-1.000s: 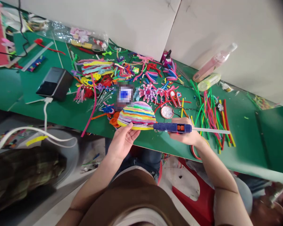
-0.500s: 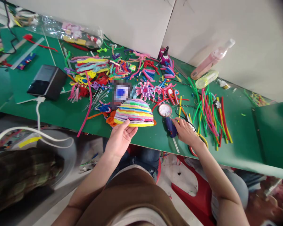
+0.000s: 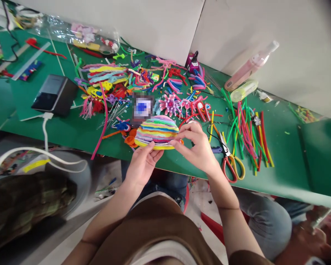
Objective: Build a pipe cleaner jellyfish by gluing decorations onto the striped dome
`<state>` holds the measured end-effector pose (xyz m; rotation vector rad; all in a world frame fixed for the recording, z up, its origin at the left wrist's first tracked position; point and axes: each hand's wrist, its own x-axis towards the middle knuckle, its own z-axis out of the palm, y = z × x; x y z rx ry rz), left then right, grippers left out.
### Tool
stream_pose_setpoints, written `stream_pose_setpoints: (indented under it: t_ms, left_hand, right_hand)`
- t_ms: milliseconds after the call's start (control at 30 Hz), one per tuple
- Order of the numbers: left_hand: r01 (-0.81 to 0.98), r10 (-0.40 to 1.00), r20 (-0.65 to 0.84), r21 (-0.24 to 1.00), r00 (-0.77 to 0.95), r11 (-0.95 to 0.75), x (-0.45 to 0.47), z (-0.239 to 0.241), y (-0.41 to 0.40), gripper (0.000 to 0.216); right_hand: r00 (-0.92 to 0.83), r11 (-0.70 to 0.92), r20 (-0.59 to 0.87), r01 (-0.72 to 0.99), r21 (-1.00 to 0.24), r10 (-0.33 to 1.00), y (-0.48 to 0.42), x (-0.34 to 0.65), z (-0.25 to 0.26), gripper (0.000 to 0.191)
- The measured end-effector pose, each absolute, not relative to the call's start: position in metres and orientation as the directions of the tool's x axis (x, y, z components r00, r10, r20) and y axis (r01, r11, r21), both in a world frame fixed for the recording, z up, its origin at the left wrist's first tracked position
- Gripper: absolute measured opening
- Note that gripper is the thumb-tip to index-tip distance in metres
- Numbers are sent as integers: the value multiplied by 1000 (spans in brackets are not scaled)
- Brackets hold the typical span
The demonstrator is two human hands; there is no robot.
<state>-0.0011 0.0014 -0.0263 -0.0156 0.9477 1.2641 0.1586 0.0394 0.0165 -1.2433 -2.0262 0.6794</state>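
A small striped cap (image 3: 157, 129) made of rainbow pipe-cleaner rows is held up near the table's front edge. My left hand (image 3: 143, 162) grips its lower rim, thumb in front and fingers beneath. A string of white beads (image 3: 162, 144) runs along the cap's band. My right hand (image 3: 197, 147) is at the band's right end, with thumb and forefinger pinched on the end of the beads; the exact grip is partly hidden. Orange curled pieces (image 3: 130, 140) lie just left of the cap. Behind my right hand, a purple-blue handle (image 3: 216, 149) shows.
Scissors (image 3: 229, 163) lie right of my right hand, near loose pipe cleaners (image 3: 245, 136). Colourful pipe-cleaner bundles (image 3: 107, 75) and a pink flower (image 3: 169, 104) cover the back. A black device (image 3: 55, 95) with a white cable stands left. Bottles (image 3: 251, 66) lean right. A person's knee (image 3: 270, 224) is beside me.
My right hand has left the blue glue gun and moved left to the cap's band. The glue gun is now hidden behind it, and the scissors show fully. My left hand still holds the cap.
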Motion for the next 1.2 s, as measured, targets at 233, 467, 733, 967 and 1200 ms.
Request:
stream_pose_setpoints:
  t_ms: [233,467,733,967,1200]
  left_hand:
    - [-824,804,-595,457,-2,335,-1,-27,1,18]
    - [-829,800,-599,465,-35,312,6,-28,-3,16]
    - [-821,818,-572,492,-55,288,9,-30,-5,24]
    - [-823,803,-592,488,-68,291,3,-28,-3,21]
    - [-809,806,-586,512,-82,290,4,-28,-3,17]
  right_hand:
    - [-289,326,194,536,-779,938,37,152,11,9]
    - [-67,199,197,583,-787,978,27,145,-3,11]
    - [2,155,185,541,-826,983,25,150,-4,23]
    - [168,368,659,717,-592,733,-1,154,-24,6]
    - [-118,323,553,901,-290,824,-6,146,-53,28]
